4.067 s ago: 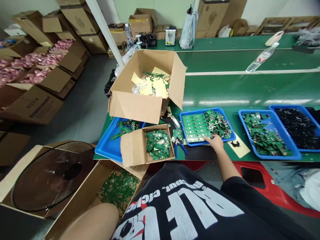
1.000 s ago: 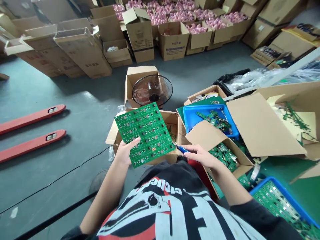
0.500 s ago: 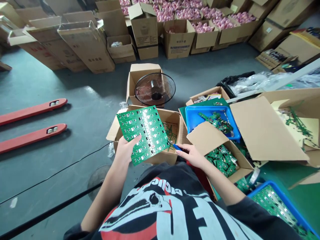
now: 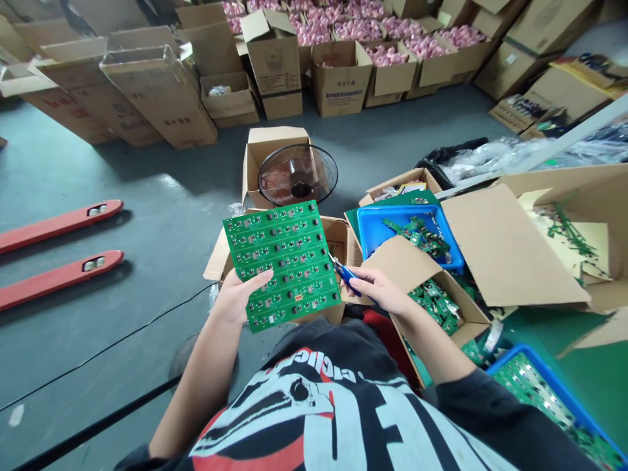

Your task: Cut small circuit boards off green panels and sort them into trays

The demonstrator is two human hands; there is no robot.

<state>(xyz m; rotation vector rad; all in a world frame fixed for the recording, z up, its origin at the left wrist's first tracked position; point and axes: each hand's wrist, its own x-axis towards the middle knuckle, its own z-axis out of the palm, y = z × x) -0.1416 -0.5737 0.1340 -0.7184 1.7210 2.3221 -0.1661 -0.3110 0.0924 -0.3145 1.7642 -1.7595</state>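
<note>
Head view: two hands share one green circuit panel (image 4: 294, 261) of seven rows, raised off the tabletop (image 4: 596, 373) before one open carton (image 4: 219, 254). The left hand (image 4: 238, 294) pinches its left edge, thumb on top; the right hand (image 4: 377, 288) grips one pair of blue-handled cutters (image 4: 349, 277), tips at the panel's right edge, contact unclear. One blue tray (image 4: 375, 229) lies by the tabletop's far corner, a second tray (image 4: 577, 402) along its near edge, one small box (image 4: 400, 261) between; beyond, one fan (image 4: 299, 173).

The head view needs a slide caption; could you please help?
Left hand holds a circuit board; right hand holds blue-handled pliers.
</note>
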